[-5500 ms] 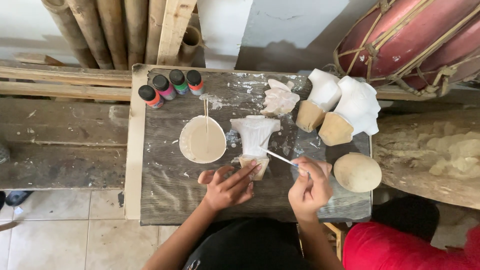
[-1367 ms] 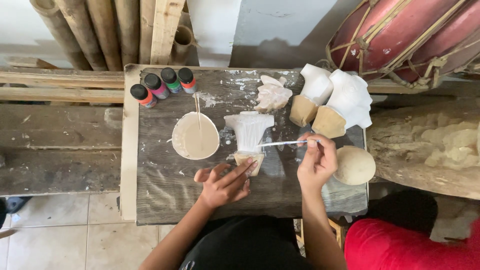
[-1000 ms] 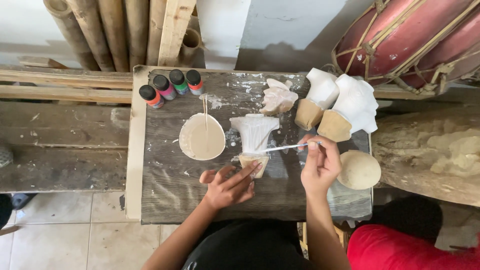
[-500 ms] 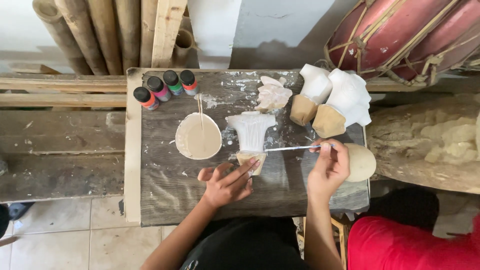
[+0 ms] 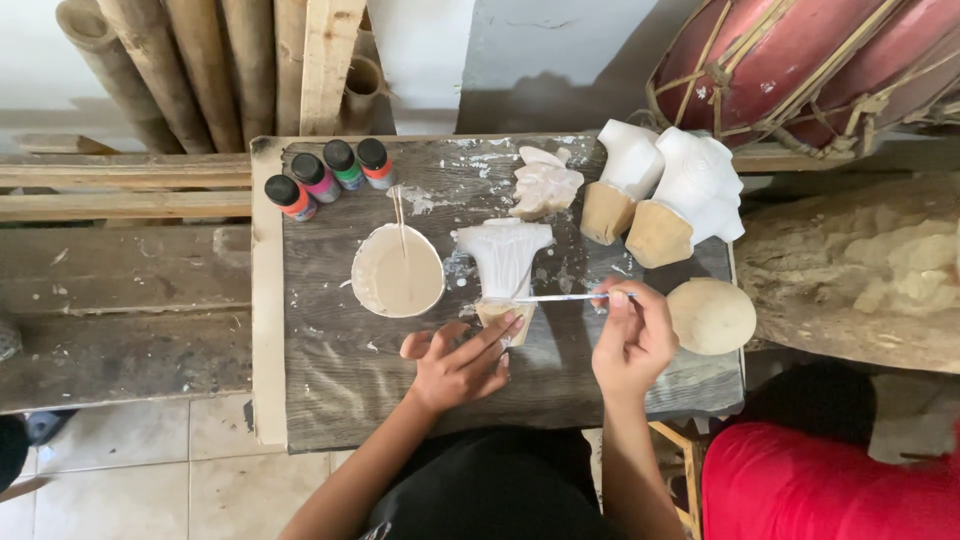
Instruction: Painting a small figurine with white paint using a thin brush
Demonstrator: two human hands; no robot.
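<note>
**Painting a carved figure on a splattered wooden bench**

Rough workshop corner here: bamboo poles [image 5: 170, 70] leaning on the wall at 11 o'clock, a big red drum [image 5: 800, 70] at 1 o'clock, tiled floor [image 5: 130, 470] at the bottom. In the middle sits a dark, paint-flecked bench [image 5: 350, 380].

Counting what's on it: four little paint bottles [image 5: 328, 177] in a slanted row at 10 o'clock (red, pink, green and orange labels), one round bowl [image 5: 398, 272] of beige paint with a stick [image 5: 400, 222] resting in it, and five carved pieces. Three carvings sit along the far edge: a small pale carving [image 5: 545, 183] at 12, then two tall white carvings [image 5: 660, 190] with bare wood bases toward 1 o'clock. One round unpainted wooden piece [image 5: 711, 316] lies at 3 o'clock, just beside the right hand.

The fifth one is the white-coated figure [image 5: 504, 262], lying dead centre. The left hand [image 5: 458, 362] is at 6 o'clock from it, fingers spread and fingertips pressed on its bare wooden base, steadying rather than gripping. The right hand [image 5: 632, 338] is at about 4 o'clock from the figure, pinched tight around a thin brush [image 5: 560, 297], which lies nearly level and points toward 9 o'clock, its tip at the figure's lower part.

Someone in a red shirt [image 5: 820, 480] is at 5 o'clock.
</note>
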